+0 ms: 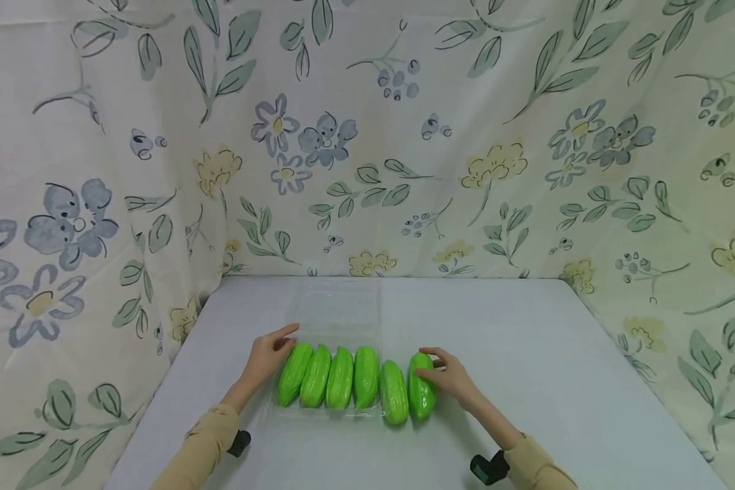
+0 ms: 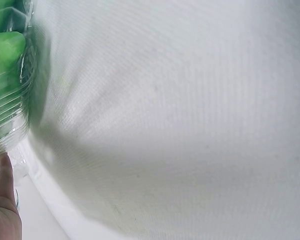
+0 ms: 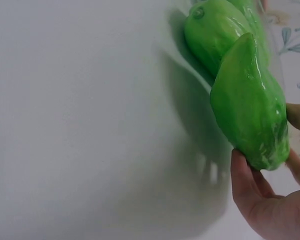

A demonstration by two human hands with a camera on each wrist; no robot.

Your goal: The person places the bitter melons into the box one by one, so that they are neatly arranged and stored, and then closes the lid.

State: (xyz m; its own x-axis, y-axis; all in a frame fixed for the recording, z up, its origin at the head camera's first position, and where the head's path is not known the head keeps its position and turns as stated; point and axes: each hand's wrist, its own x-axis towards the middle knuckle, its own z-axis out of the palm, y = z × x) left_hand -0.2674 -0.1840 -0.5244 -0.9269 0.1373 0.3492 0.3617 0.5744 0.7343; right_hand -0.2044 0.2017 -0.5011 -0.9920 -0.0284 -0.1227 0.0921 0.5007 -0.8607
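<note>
My right hand (image 1: pixel 452 378) grips a glossy, ridged green gourd (image 1: pixel 421 401), the rightmost in a row. In the right wrist view, the thumb and fingers are around the near end of this gourd (image 3: pixel 247 105), and its far end tapers to a point. Just left of it lies another gourd (image 1: pixel 395 395), outside a clear plastic box (image 1: pixel 318 414). Several more gourds (image 1: pixel 339 381) lie side by side in that box. At the box's back left corner is my left hand (image 1: pixel 265 357), its straight fingers (image 2: pixel 6 177) touching the ribbed plastic wall in the left wrist view.
The box's clear lid (image 1: pixel 337 306) lies opened out behind it. Everything rests on a white table (image 1: pixel 496 333). A floral curtain (image 1: pixel 367 136) hangs behind the table and along its sides. Dark wrist devices (image 1: pixel 490 468) sit below both forearms.
</note>
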